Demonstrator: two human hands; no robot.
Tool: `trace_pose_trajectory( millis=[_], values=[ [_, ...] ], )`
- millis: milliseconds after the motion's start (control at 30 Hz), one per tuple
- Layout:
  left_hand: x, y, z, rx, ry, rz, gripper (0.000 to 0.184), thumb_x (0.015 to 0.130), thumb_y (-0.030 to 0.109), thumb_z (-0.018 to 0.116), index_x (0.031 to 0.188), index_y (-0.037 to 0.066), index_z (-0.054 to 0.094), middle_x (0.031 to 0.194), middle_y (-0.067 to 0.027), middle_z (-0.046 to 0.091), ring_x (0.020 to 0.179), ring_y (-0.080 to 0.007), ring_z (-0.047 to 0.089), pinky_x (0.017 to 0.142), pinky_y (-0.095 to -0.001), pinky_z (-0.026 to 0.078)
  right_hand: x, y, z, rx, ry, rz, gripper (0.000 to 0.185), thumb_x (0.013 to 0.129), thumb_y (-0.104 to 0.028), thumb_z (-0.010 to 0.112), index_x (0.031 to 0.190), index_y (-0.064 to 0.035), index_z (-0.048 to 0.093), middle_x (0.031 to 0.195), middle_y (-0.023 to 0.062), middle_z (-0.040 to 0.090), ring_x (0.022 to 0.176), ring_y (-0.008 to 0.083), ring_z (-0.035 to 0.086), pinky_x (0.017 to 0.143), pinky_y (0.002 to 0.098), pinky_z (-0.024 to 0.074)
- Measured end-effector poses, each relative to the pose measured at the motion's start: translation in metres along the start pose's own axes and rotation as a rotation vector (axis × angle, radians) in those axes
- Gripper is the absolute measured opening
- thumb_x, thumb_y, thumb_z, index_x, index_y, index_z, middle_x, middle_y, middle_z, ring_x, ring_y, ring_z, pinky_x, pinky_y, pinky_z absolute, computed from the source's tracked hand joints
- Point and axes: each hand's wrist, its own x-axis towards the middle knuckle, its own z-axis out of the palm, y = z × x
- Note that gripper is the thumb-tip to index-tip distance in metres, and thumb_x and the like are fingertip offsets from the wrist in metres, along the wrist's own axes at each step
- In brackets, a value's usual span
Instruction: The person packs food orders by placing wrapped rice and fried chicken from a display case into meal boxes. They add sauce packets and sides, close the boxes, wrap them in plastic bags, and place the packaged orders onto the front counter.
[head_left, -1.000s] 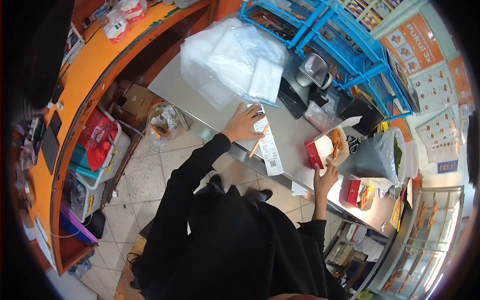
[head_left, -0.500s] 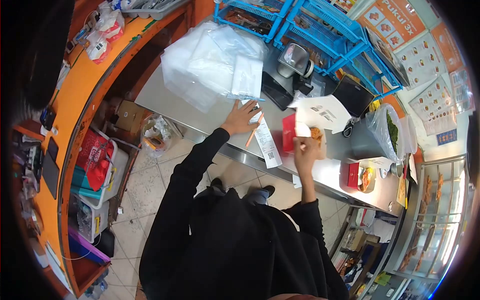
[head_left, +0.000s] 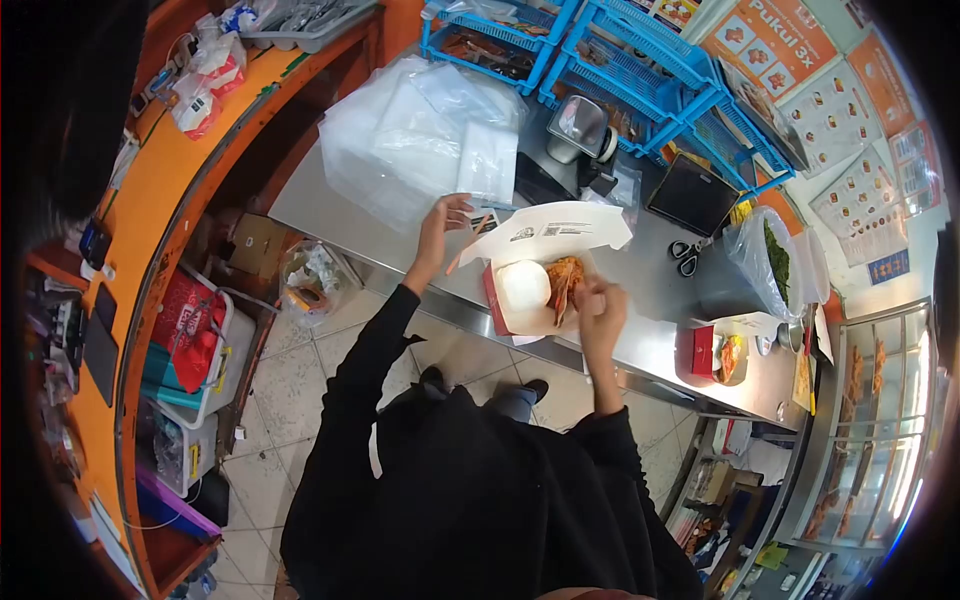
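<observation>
An open takeaway box (head_left: 492, 303), red outside and white inside, stands near the front edge of the steel counter, its printed lid (head_left: 560, 226) raised at the back. Inside are a round white mound of rice (head_left: 524, 286) and fried chicken (head_left: 565, 280). My right hand (head_left: 602, 308) is closed at the box's right wall, fingers curled beside the chicken. To the left of the lid, my left hand (head_left: 440, 232) is raised with fingers stretched out, holding nothing. Close to it are an orange pencil (head_left: 458, 258) and part of a receipt (head_left: 484, 222), mostly hidden by the box.
Clear plastic bags (head_left: 420, 135) are piled at the back left. Blue baskets (head_left: 625, 75) line the rear. Scissors (head_left: 685, 257), a lined bucket (head_left: 738, 270) and a second red box (head_left: 705, 352) with food sit to the right. The counter's front edge (head_left: 640, 382) is near my body.
The takeaway box has moved left and turned, now covering most of the receipt, with its inside showing. My left hand has lifted off the receipt and shifted left.
</observation>
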Motion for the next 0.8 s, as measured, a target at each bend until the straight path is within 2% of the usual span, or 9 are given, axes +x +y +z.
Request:
trace_pose_trajectory(
  millis=[133,200,267,367,500,567,600,700,800],
  values=[
    [-0.019,0.091,0.045,0.737,-0.419,0.049,0.024,0.08,0.023,0.054,0.096,0.005,0.057,0.088,-0.0094,0.059,0.074,-0.0202,0.058,0.061,-0.0323,0.046,0.031,0.073,0.007,-0.225,0.109,-0.054,0.043,0.07,-0.024,0.066,0.107,-0.0059,0.052,0.099,0.0123,0.052,0.095,0.0303,0.047,0.078,0.0395,0.0359],
    [-0.018,0.078,0.053,0.991,-0.368,0.235,0.021,0.079,0.022,0.053,0.089,0.004,0.057,0.084,-0.0124,0.058,0.071,-0.0264,0.058,0.059,-0.0364,0.046,0.056,0.078,0.012,-0.32,0.13,-0.152,0.045,0.072,-0.028,0.065,0.109,-0.0078,0.051,0.105,0.0135,0.051,0.102,0.0321,0.044,0.081,0.0409,0.0346],
    [-0.015,0.084,0.068,1.112,-0.31,0.249,0.017,0.079,0.019,0.049,0.079,0.003,0.054,0.076,-0.0158,0.057,0.073,-0.0346,0.056,0.06,-0.042,0.045,0.081,0.081,0.017,-0.413,-0.005,-0.085,0.043,0.074,-0.03,0.063,0.109,-0.0089,0.052,0.106,0.0137,0.053,0.097,0.033,0.048,0.077,0.0401,0.0379],
    [-0.004,0.08,0.074,1.218,-0.311,0.078,0.018,0.079,0.017,0.048,0.085,0.003,0.056,0.077,-0.0172,0.058,0.072,-0.0307,0.059,0.061,-0.0405,0.046,0.113,0.059,0.004,-0.409,-0.372,0.125,0.04,0.076,-0.031,0.06,0.11,-0.0102,0.052,0.102,0.0134,0.056,0.083,0.0336,0.055,0.069,0.039,0.0429],
    [0.014,0.075,0.079,0.597,-0.377,-0.466,0.03,0.082,0.019,0.047,0.106,0.002,0.051,0.096,-0.0152,0.058,0.076,-0.0259,0.061,0.064,-0.0395,0.047,0.109,0.061,0.015,-0.037,-0.474,0.084,0.032,0.08,-0.025,0.057,0.105,-0.0059,0.055,0.087,0.0101,0.062,0.062,0.0265,0.059,0.057,0.0358,0.0469],
    [0.01,0.051,0.083,0.001,-0.195,-0.573,0.038,0.084,0.021,0.046,0.116,0.001,0.045,0.106,-0.0137,0.056,0.079,-0.023,0.062,0.066,-0.0369,0.049,0.106,0.051,0.017,0.441,-0.489,0.417,0.027,0.081,-0.019,0.055,0.102,-0.0032,0.056,0.081,0.008,0.062,0.064,0.0207,0.059,0.059,0.0335,0.0474],
    [0.006,0.046,0.083,0.069,-0.255,-0.426,0.038,0.086,0.021,0.045,0.118,0.0,0.043,0.107,-0.0135,0.054,0.081,-0.0227,0.061,0.067,-0.035,0.05,0.103,0.046,0.019,0.683,-0.486,0.583,0.024,0.082,-0.016,0.054,0.101,-0.0018,0.057,0.078,0.0069,0.063,0.065,0.0178,0.06,0.06,0.0323,0.0477],
    [-0.001,0.03,0.083,0.156,-0.316,-0.164,0.039,0.089,0.021,0.043,0.12,-0.003,0.039,0.108,-0.0128,0.052,0.085,-0.0219,0.061,0.067,-0.03,0.051,0.09,0.036,0.028,0.832,-0.31,0.366,0.018,0.081,-0.011,0.056,0.093,0.0011,0.06,0.07,0.0031,0.061,0.061,0.0118,0.057,0.057,0.0263,0.047],
    [0.005,0.018,0.069,0.31,-0.237,-0.295,0.034,0.089,0.023,0.043,0.106,-0.006,0.048,0.084,-0.0144,0.06,0.069,-0.021,0.064,0.054,-0.0301,0.049,0.085,0.071,0.028,0.617,-0.301,0.366,0.015,0.079,-0.013,0.061,0.083,0.0011,0.063,0.066,0.0043,0.06,0.058,0.0113,0.055,0.054,0.0244,0.0439]
  ],
)
